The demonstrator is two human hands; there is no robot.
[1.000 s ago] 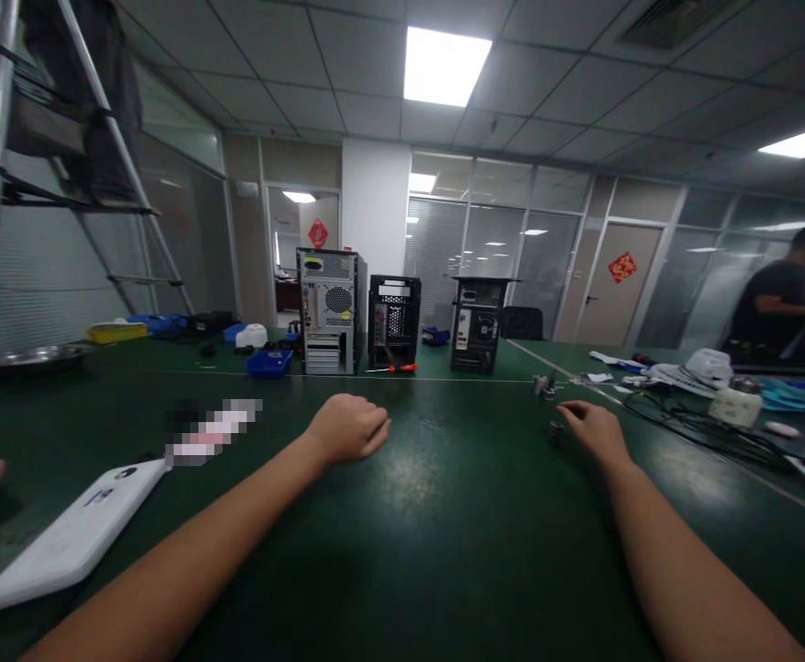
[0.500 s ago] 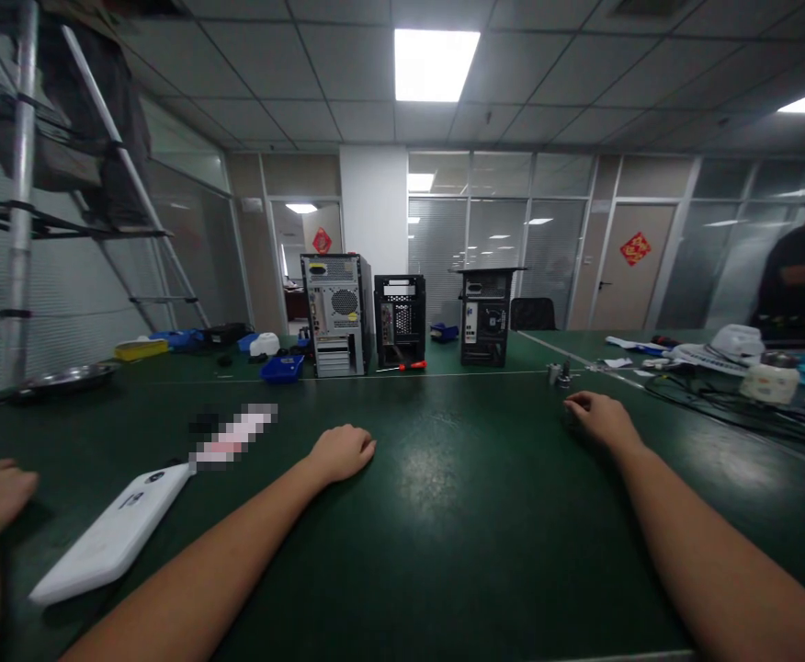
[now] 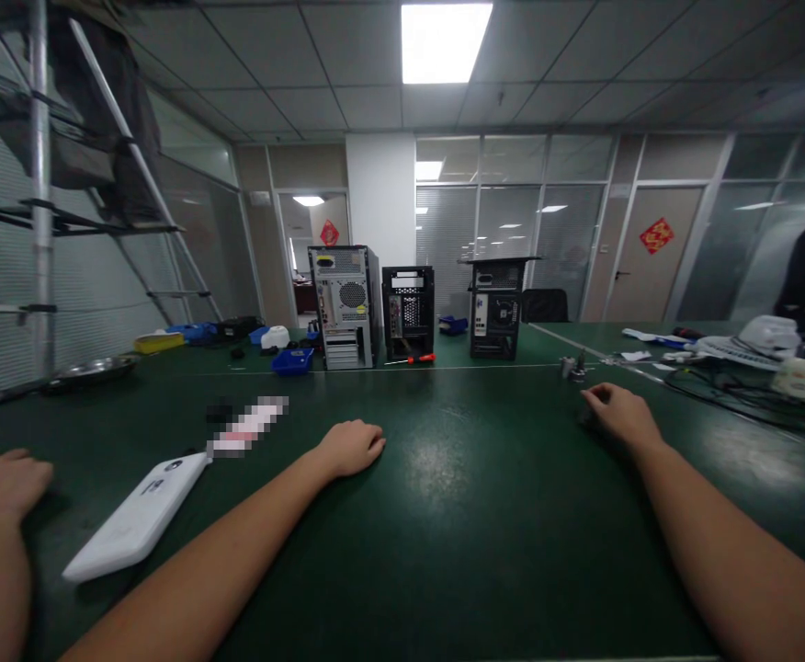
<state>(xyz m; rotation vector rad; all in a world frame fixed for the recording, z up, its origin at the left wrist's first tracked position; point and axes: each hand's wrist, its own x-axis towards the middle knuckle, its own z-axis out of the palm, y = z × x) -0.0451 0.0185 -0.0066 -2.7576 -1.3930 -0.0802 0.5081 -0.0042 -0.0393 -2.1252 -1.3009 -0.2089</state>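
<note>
– How's the grip?
– From here, my left hand (image 3: 351, 448) is loosely curled on the desk (image 3: 471, 552), right hand (image 3: 619, 414) half pinched; can't tell if either holds anything. Metal parts (image 3: 569, 369) sit just beyond the right.

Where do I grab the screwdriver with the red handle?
Probably by its red handle, coming from the front right: it lies sideways, thicker handle end pointing right, thin shaft pointing left, with the middle computer case standing behind it.
</note>
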